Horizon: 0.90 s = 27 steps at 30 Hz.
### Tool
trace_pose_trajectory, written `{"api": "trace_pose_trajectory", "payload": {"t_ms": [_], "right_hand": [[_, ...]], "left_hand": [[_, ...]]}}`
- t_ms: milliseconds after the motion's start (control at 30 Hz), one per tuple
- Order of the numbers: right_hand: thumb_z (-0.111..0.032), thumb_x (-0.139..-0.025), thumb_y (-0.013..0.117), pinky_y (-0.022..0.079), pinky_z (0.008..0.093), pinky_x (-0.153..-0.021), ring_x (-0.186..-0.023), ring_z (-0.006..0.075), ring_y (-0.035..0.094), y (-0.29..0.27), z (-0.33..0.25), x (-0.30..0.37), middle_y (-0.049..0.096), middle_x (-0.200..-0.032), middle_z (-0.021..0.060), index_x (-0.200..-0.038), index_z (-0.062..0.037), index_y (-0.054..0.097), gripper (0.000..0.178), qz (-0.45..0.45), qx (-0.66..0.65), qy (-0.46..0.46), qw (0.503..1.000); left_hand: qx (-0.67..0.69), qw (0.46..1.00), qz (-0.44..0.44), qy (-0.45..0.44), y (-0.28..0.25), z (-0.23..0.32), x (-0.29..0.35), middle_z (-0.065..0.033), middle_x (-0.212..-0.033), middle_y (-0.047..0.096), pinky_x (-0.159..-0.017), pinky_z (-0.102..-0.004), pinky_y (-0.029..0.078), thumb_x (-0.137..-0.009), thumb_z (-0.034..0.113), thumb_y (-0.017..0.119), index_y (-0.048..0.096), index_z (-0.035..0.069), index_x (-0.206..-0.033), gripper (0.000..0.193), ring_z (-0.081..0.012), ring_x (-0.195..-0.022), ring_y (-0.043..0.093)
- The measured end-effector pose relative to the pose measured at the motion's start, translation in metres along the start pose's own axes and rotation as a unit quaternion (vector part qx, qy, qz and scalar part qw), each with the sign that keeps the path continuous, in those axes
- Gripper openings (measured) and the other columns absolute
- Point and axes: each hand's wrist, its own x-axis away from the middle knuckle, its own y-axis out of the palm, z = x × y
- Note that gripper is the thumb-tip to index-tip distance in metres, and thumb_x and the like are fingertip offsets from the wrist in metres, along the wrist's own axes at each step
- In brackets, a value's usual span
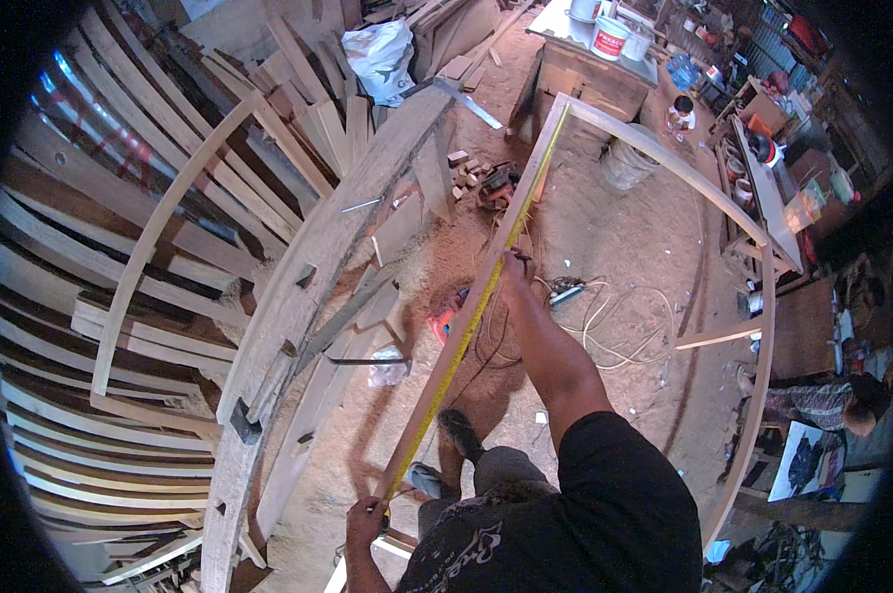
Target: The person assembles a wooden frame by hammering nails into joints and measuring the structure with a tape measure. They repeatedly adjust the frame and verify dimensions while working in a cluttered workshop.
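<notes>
A long straight wooden board, one side of a curved frame, slants from my waist up to the far corner. Along it runs the yellow blade of a tape measure, pulled out nearly to that corner. My left hand is closed at the near end, on the tape measure by the board's edge; its case is mostly hidden. Farther up, the closed fingers of my right hand touch the board beside the blade. Something small and dark shows at these fingers, too unclear to name. A curved wooden rail joins the board's far end.
A thick slotted timber beam and stacked curved wooden pieces fill the left. Power tools and a looped cord lie on the dusty floor. Buckets stand on a far table. A child and another person are to the right.
</notes>
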Motion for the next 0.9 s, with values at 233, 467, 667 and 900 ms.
{"api": "trace_pose_trajectory", "payload": {"t_ms": [233, 467, 667, 900], "right_hand": [[-0.027, -0.09, 0.071, 0.051, 0.0371, -0.079, -0.092, 0.018, 0.061, -0.005, 0.023, -0.027, 0.064, -0.104, 0.0041, -0.118, -0.0099, 0.065, 0.033, -0.027, 0.028, 0.054, 0.998], [-0.036, -0.088, 0.073, 0.05, 0.0383, -0.084, -0.098, 0.0209, 0.06, -0.029, 0.072, -0.087, 0.062, -0.112, 0.0048, -0.125, -0.0109, 0.062, 0.046, 0.019, 0.146, -0.04, 0.988], [-0.043, -0.085, 0.076, 0.05, 0.0393, -0.089, -0.104, 0.0234, 0.059, -0.076, 0.064, -0.154, 0.061, -0.119, 0.0055, -0.13, -0.0118, 0.06, 0.057, 0.043, 0.265, -0.112, 0.957], [-0.024, -0.096, 0.065, 0.054, 0.0439, -0.089, -0.113, 0.0242, 0.061, -0.017, 0.055, -0.083, 0.062, -0.125, 0.0039, -0.129, -0.0165, 0.058, 0.034, 0.014, 0.154, 0.061, 0.986]], "left_hand": [[0.034, 0.999, -0.009, -0.02, 0.005, -0.006, -0.006, -0.0168, -0.099, 0.075, -0.086, -0.0409, 0.056, -0.087, 0.031, 0.075, 0.076, 0.004, -0.103, 0.031, -0.03, -0.094, 0.073], [0.087, 0.995, 0.035, -0.029, 0.014, -0.046, 0.003, -0.0174, -0.095, 0.074, -0.082, -0.0407, 0.057, -0.088, 0.026, 0.076, 0.076, 0.005, -0.1, 0.025, -0.03, -0.089, 0.073], [0.022, 0.997, 0.06, -0.047, 0.025, -0.114, 0.021, -0.0202, -0.086, 0.072, -0.075, -0.0452, 0.057, -0.089, 0.029, 0.074, 0.076, 0.007, -0.095, 0.023, -0.0343, -0.081, 0.073], [-0.034, 0.977, 0.201, -0.053, 0.022, -0.178, 0.094, -0.0205, -0.09, 0.071, -0.076, -0.0467, 0.055, -0.091, 0.03, 0.071, 0.074, 0.007, -0.096, 0.024, -0.0379, -0.087, 0.07]]}}
